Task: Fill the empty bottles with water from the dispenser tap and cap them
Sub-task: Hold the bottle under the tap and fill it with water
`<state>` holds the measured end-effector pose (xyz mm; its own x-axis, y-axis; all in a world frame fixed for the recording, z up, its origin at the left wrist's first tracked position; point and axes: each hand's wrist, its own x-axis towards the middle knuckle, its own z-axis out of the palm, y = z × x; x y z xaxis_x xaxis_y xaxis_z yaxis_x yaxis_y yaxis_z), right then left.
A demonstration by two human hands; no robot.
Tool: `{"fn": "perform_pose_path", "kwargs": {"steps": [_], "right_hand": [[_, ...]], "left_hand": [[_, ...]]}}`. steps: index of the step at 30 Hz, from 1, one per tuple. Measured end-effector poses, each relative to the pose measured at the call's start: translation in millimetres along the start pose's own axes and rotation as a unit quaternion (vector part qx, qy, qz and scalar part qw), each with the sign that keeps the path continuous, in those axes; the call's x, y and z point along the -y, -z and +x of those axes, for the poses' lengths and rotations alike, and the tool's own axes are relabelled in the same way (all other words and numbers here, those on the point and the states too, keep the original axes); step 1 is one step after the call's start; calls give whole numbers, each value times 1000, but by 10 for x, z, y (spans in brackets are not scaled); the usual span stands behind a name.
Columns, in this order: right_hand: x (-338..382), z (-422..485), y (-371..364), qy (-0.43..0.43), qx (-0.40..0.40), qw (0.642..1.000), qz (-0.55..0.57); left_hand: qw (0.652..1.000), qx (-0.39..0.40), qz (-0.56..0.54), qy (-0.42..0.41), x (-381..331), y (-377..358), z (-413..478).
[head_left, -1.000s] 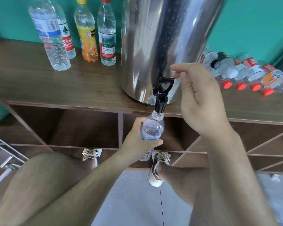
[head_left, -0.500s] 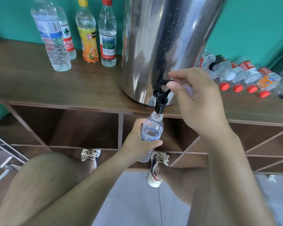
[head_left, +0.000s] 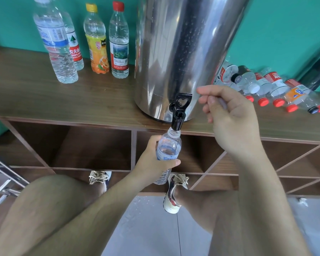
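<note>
While under tap [head_left: 177,117], clear uncapped bottle [head_left: 168,147]

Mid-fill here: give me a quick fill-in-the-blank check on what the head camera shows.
1. The left hand holds the bottle with its mouth under the black ____.
2. ____ upright bottles stand left of the dispenser.
3. The lying bottles right of it mostly carry ____ caps.

Missing words: tap; four; red.
</note>
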<state>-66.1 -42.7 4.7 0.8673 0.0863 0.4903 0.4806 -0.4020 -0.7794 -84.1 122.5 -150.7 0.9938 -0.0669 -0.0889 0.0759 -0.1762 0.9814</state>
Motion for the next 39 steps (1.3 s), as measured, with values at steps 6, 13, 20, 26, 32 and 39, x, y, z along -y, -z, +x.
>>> {"fn": "perform_pose_path", "kwargs": {"steps": [6,13,20,26,32,39], "right_hand": [[27,87,-112,150,82,967,-191],[-47,140,-235,186,59,957,-213],[-70,131,-283,240,29,950,-198],[-160,9,-315,309,-22,928,-204],[-356,-262,-363,286,11,941,-182],[-309,-357,-179,180,-23,983,-1]], "left_hand": [[1000,-4,11,-5,25,-15,23],[1000,-6,14,-8,28,11,33],[1000,-5,8,-13,23,21,39],[1000,-3,16,-13,41,6,37],[1000,-10,-5,-17,56,-2,37],[1000,-2,-5,-5,54,22,27]]}}
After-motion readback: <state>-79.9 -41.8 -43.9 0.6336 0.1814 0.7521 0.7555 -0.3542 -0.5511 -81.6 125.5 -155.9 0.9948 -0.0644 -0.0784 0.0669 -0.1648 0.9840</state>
